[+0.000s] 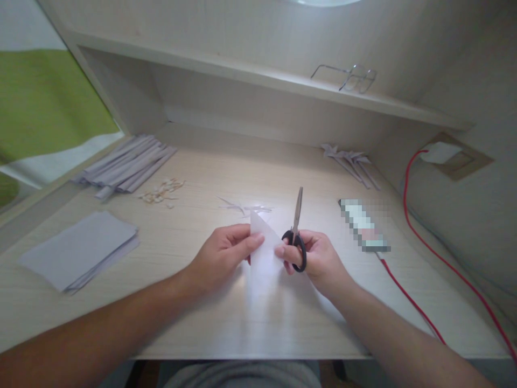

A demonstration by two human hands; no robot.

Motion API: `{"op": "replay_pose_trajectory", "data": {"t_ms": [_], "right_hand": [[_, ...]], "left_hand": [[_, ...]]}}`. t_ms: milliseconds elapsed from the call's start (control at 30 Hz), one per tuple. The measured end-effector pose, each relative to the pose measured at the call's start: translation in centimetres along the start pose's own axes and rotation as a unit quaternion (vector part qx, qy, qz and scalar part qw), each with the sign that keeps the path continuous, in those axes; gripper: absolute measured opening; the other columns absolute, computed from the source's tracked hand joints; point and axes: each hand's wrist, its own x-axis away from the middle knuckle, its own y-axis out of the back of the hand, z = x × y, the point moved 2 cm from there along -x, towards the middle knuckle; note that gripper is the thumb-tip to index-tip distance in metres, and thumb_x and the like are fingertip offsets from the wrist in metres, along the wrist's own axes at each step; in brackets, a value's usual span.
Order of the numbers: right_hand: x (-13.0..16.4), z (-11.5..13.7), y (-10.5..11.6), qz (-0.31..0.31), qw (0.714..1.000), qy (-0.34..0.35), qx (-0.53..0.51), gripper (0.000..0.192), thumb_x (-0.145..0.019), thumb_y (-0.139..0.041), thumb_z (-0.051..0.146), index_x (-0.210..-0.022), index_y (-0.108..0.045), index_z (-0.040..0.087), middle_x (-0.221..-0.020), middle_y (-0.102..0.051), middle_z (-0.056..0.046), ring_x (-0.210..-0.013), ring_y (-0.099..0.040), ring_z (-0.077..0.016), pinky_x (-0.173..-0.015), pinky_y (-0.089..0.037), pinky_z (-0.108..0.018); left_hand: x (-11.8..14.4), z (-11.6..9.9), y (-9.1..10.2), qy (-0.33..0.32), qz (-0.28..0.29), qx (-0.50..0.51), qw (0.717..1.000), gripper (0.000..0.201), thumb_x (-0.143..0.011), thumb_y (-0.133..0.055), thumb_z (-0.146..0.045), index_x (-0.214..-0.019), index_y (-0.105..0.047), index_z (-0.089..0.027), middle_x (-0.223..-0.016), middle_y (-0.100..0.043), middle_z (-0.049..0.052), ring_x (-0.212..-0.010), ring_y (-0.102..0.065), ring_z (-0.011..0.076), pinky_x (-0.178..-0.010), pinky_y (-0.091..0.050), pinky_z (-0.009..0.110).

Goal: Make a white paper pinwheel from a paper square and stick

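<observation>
My left hand [224, 253] pinches the left edge of a folded white paper triangle [264, 253] held just above the desk. My right hand [317, 258] holds black-handled scissors [298, 226], fingers through the loops, blades closed and pointing away from me. The right fingertips also touch the paper's right edge. Thin paper offcuts [244, 207] lie on the desk just beyond the paper.
A stack of white sheets [78, 250] lies at the left, rolled paper strips [125, 164] and small scraps [161, 191] behind it. Folded paper pieces [349, 161] sit at the back right. A phone [363, 225] with a red cable [407, 302] lies right. Glasses [347, 78] rest on the shelf.
</observation>
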Motion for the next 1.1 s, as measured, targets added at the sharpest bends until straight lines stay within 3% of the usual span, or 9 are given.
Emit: {"op": "replay_pose_trajectory", "data": {"t_ms": [167,333,533,767,1100], "right_hand": [[-0.1,-0.5,-0.2,0.041,0.999,-0.029,-0.001,0.019,-0.071,-0.087,0.028,-0.073,-0.073,0.014,-0.065,-0.072,-0.003,-0.048,-0.054,-0.009,-0.049,-0.041,-0.021],[0.0,0.0,0.1,0.043,0.998,-0.029,0.041,0.022,-0.074,-0.086,0.032,-0.075,-0.071,0.016,-0.064,-0.068,-0.001,-0.053,-0.052,-0.0094,-0.052,-0.041,-0.022],[0.7,1.3,-0.2,0.109,0.987,-0.051,0.105,0.03,-0.076,-0.084,0.04,-0.083,-0.071,0.015,-0.074,-0.063,-0.001,-0.068,-0.053,-0.0124,-0.061,-0.04,-0.024],[1.0,0.9,-0.5,0.145,0.974,-0.109,0.138,0.036,-0.077,-0.082,0.048,-0.078,-0.069,0.014,-0.068,-0.054,0.001,-0.062,-0.043,-0.0108,-0.056,-0.029,-0.026],[1.2,0.4,-0.6,0.149,0.973,-0.113,0.138,0.041,-0.075,-0.082,0.051,-0.067,-0.061,0.016,-0.062,-0.043,0.004,-0.058,-0.034,-0.0103,-0.053,-0.022,-0.027]], "left_hand": [[0.1,0.0,-0.1,0.028,-0.029,0.019,0.999,0.031,-0.094,-0.061,-0.043,-0.082,-0.066,-0.014,-0.074,-0.063,0.002,-0.065,-0.054,0.0136,-0.06,-0.04,0.025],[0.3,-0.1,0.3,0.026,-0.057,0.01,0.998,0.033,-0.093,-0.062,-0.046,-0.081,-0.063,-0.015,-0.069,-0.057,-0.001,-0.06,-0.048,0.0116,-0.054,-0.036,0.023],[0.6,-0.5,1.1,0.017,-0.111,-0.016,0.994,0.033,-0.093,-0.062,-0.046,-0.079,-0.061,-0.017,-0.067,-0.056,-0.001,-0.057,-0.048,0.0117,-0.05,-0.033,0.023],[0.7,-1.5,1.6,-0.001,-0.11,-0.071,0.991,0.034,-0.093,-0.062,-0.047,-0.079,-0.064,-0.016,-0.065,-0.054,-0.003,-0.055,-0.046,0.0103,-0.049,-0.032,0.023],[0.7,-1.5,1.3,0.004,-0.105,-0.081,0.991,0.036,-0.091,-0.063,-0.047,-0.073,-0.061,-0.016,-0.062,-0.053,-0.002,-0.053,-0.047,0.0116,-0.047,-0.031,0.024]]}}
